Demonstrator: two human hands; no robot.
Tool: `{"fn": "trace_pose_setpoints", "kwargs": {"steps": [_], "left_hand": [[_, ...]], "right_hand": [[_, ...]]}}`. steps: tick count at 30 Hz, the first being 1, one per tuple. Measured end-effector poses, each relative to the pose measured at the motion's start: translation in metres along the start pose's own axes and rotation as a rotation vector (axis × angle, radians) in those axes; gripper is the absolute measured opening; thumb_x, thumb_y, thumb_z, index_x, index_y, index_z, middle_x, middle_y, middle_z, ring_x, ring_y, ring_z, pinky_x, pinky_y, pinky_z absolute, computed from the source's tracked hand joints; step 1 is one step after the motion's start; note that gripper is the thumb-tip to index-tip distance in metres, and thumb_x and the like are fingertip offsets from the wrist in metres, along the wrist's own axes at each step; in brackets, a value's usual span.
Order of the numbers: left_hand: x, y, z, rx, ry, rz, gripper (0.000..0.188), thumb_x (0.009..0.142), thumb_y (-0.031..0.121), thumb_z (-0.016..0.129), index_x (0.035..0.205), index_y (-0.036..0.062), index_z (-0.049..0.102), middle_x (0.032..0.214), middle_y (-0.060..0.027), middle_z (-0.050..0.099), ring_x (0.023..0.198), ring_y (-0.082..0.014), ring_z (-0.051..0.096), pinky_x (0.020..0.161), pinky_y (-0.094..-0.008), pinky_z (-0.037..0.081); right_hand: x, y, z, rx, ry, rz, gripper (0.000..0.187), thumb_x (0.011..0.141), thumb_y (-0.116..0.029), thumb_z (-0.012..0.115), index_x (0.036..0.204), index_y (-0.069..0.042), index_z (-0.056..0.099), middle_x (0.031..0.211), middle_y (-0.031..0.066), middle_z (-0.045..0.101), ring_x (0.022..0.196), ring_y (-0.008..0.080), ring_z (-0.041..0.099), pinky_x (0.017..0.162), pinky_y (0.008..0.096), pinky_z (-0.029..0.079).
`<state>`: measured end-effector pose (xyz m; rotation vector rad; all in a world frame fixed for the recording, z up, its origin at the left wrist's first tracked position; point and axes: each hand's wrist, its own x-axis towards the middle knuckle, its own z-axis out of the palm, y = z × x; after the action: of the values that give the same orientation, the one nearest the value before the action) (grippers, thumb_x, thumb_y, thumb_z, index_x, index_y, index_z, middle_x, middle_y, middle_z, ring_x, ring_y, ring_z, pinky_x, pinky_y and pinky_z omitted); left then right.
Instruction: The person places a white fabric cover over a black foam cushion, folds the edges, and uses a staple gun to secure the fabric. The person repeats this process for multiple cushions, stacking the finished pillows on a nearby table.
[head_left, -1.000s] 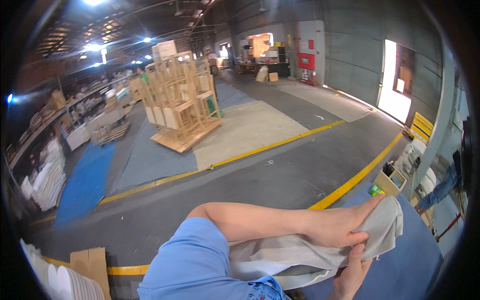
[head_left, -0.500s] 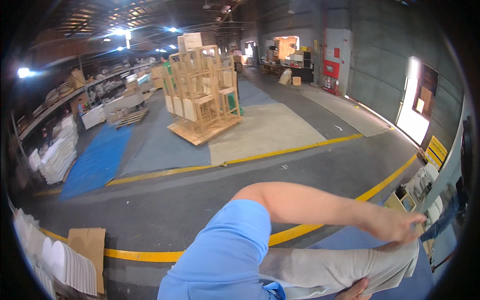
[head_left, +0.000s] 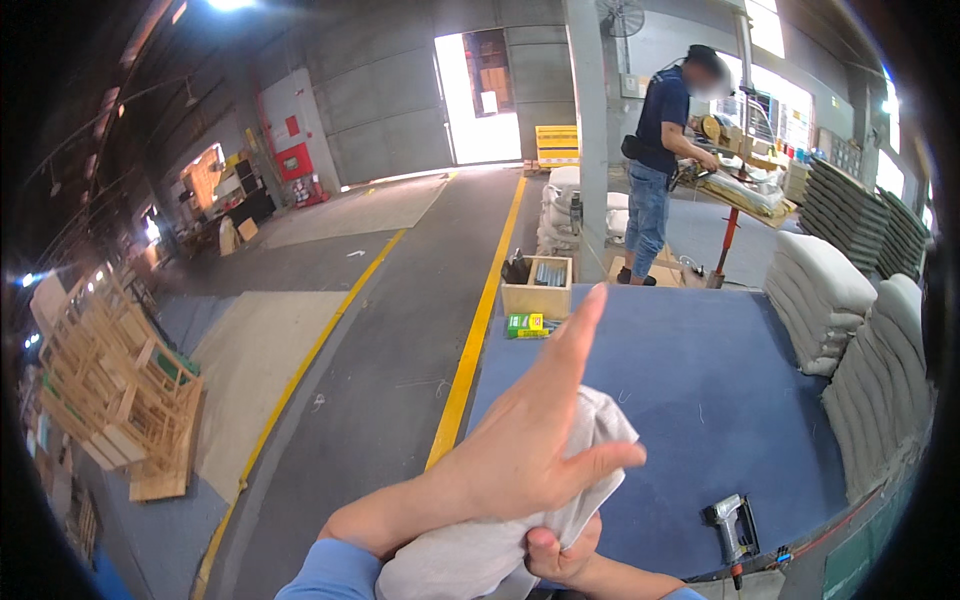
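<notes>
Since it looks limp, light: grey cloth (head_left: 445, 568), best held by edge; right grip (head_left: 572, 562) pinching at five o'clock, left grip (head_left: 525, 455) released.

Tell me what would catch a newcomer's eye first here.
The bare left hand, fingers outstretched, dominates the lower centre, in front of bunched pale grey fabric held in the right hand. A broad blue table spreads rightward, a silver metal handheld tool at its near edge.

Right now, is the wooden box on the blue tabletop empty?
Not empty: the wooden box holds dark items on its left and grey pieces on its right.
</notes>
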<state>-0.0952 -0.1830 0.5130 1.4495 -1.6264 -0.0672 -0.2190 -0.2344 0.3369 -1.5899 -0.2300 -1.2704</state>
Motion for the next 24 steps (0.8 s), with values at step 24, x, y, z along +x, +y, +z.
{"fn": "trace_pose_setpoints", "kwargs": {"steps": [24], "left_hand": [[-0.103, 0.087, -0.021, -0.029, -0.163, -0.579, 0.103, 0.098, 0.021, 0.067, 0.164, -0.0054, -0.008, 0.161, -0.0335, 0.034, 0.147, -0.04, 0.045, 0.12, -0.0415, 0.037]], "right_hand": [[0.003, -0.043, 0.009, 0.027, -0.255, -0.069, 0.026, 0.104, -0.023, 0.061, 0.092, -0.003, 0.071, 0.078, 0.0085, 0.07, 0.072, 0.0317, 0.072, 0.081, 0.0433, 0.058]]}}
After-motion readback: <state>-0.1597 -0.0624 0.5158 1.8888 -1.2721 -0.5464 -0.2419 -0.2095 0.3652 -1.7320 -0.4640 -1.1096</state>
